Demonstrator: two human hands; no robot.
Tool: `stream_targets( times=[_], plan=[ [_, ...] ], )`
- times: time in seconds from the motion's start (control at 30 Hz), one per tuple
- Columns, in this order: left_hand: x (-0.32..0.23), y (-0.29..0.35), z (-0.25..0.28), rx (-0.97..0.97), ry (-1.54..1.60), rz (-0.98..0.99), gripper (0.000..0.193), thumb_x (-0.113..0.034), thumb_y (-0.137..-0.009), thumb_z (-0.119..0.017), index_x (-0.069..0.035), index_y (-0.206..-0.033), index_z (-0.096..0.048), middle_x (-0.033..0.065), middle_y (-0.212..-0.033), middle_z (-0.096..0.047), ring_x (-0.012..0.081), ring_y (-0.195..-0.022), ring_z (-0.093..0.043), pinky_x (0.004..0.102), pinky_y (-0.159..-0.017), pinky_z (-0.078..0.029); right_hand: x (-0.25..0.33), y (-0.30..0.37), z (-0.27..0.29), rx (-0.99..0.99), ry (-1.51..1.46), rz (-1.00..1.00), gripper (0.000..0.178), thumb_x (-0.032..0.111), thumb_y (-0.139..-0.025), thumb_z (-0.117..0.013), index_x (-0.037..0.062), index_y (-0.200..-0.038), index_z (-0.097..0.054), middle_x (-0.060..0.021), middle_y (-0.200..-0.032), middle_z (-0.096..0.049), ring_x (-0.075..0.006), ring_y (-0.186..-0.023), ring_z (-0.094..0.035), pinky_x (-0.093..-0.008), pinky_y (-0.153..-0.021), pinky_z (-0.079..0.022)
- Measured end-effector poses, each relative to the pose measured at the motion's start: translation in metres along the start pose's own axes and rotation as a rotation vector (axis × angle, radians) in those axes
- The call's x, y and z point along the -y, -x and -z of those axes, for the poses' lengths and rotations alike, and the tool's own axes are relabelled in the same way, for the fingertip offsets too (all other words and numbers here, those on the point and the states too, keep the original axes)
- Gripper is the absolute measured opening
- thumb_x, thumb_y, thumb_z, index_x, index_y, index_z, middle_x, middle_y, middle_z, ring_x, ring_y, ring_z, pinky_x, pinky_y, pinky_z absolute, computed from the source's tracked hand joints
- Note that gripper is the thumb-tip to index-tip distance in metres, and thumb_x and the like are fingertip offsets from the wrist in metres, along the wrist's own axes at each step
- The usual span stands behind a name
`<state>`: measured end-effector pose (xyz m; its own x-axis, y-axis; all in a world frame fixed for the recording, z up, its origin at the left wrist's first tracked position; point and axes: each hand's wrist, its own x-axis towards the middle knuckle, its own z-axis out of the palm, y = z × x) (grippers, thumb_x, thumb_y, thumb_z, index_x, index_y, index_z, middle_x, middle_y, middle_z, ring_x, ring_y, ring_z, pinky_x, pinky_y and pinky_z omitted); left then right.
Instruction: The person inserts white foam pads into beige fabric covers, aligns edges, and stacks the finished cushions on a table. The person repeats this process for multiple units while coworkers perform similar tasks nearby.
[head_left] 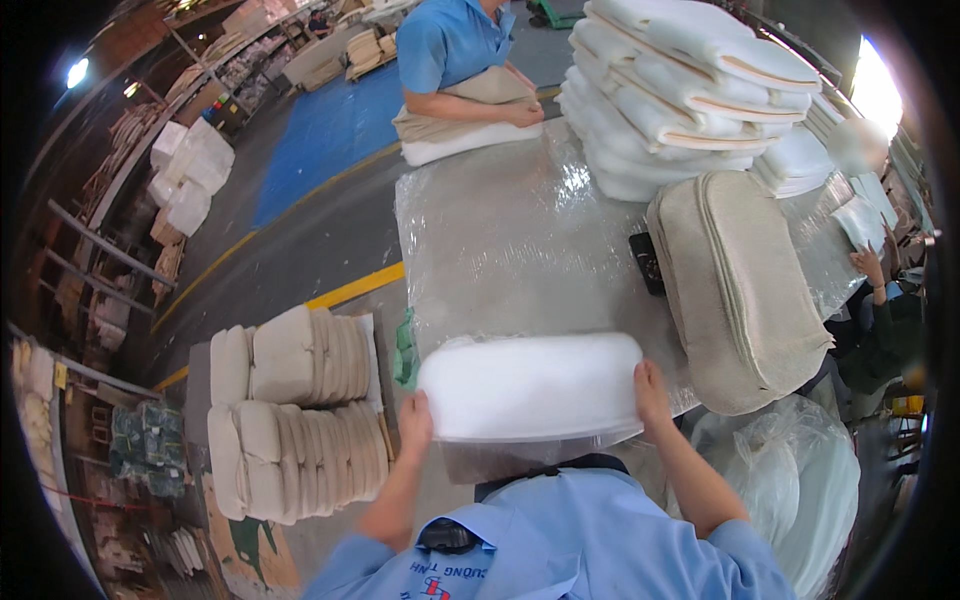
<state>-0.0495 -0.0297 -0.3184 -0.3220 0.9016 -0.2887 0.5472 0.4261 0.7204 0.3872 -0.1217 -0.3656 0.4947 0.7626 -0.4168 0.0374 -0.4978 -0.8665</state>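
Observation:
A white padding piece with rounded corners lies at the near edge of the plastic-covered table, in front of my body. My left hand closes on its left end, and my right hand grips the right end. Some fingers are hidden by the padding. To the right of it rests a thick pile of beige fabric covers, with a small black object beside its left edge. Green cloth hangs at the table's left edge near my left hand.
A tall stack of folded white padding stands at the table's far right. Across the table, a person in a blue shirt holds beige and white pieces. Beige cushions stand in rows at lower left; a clear plastic bag sits at lower right.

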Motion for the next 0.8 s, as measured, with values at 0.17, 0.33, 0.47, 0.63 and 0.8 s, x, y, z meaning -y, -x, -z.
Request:
stream_targets(
  times=[0.17, 0.33, 0.47, 0.63, 0.8],
  plan=[
    [0.032, 0.074, -0.028, 0.066, 0.192, 0.25, 0.058, -0.04, -0.11, -0.051, 0.008, -0.143, -0.056, 0.0251, -0.132, -0.065, 0.0372, -0.125, -0.061, 0.0464, -0.108, -0.045, 0.021, -0.018, 0.027, 0.027, 0.429, 0.152, 0.067, 0.042, -0.106, -0.06, 0.0095, -0.161, -0.042, -0.0231, -0.157, -0.051, -0.0454, -0.143, -0.049, -0.0493, -0.12, -0.038],
    [-0.004, 0.075, -0.024, -0.213, -0.342, -0.384, 0.062, -0.037, -0.108, -0.052, -0.001, -0.157, -0.045, 0.0281, -0.159, -0.046, 0.0507, -0.149, -0.038, 0.0599, -0.124, -0.027, 0.062, -0.003, -0.011, 0.041, 0.983, 0.696, 0.075, 0.044, -0.099, -0.069, 0.0163, -0.163, -0.042, -0.0167, -0.171, -0.033, -0.0445, -0.157, -0.029, -0.068, -0.123, -0.023],
    [-0.039, 0.045, -0.056, -0.139, -0.744, -0.531, 0.06, -0.038, -0.106, -0.053, -0.009, -0.159, -0.046, 0.0206, -0.16, -0.047, 0.0466, -0.148, -0.04, 0.0609, -0.123, -0.026, 0.07, -0.009, -0.047, 0.246, 1.12, 0.828, 0.076, 0.051, -0.099, -0.065, 0.0211, -0.165, -0.04, -0.0131, -0.175, -0.025, -0.0426, -0.161, -0.018, -0.0733, -0.125, -0.011],
    [-0.033, 0.025, -0.069, -0.007, -0.623, -0.367, 0.053, -0.041, -0.106, -0.054, -0.011, -0.15, -0.057, 0.0175, -0.15, -0.057, 0.044, -0.138, -0.051, 0.0567, -0.117, -0.037, 0.063, -0.017, -0.055, 0.335, 1.17, 0.818, 0.073, 0.055, -0.102, -0.059, 0.0221, -0.165, -0.041, -0.013, -0.175, -0.025, -0.0407, -0.162, -0.016, -0.0721, -0.126, -0.007],
    [-0.014, -0.009, -0.049, -0.032, -0.304, -0.204, 0.048, -0.044, -0.106, -0.054, -0.006, -0.133, -0.069, 0.0194, -0.135, -0.068, 0.0453, -0.122, -0.062, 0.05, -0.106, -0.049, 0.073, -0.035, -0.047, 0.341, 1.18, 0.787, 0.069, 0.053, -0.104, -0.057, 0.0211, -0.163, -0.044, -0.0158, -0.173, -0.03, -0.0365, -0.16, -0.026, -0.0729, -0.124, -0.015]
  ],
)
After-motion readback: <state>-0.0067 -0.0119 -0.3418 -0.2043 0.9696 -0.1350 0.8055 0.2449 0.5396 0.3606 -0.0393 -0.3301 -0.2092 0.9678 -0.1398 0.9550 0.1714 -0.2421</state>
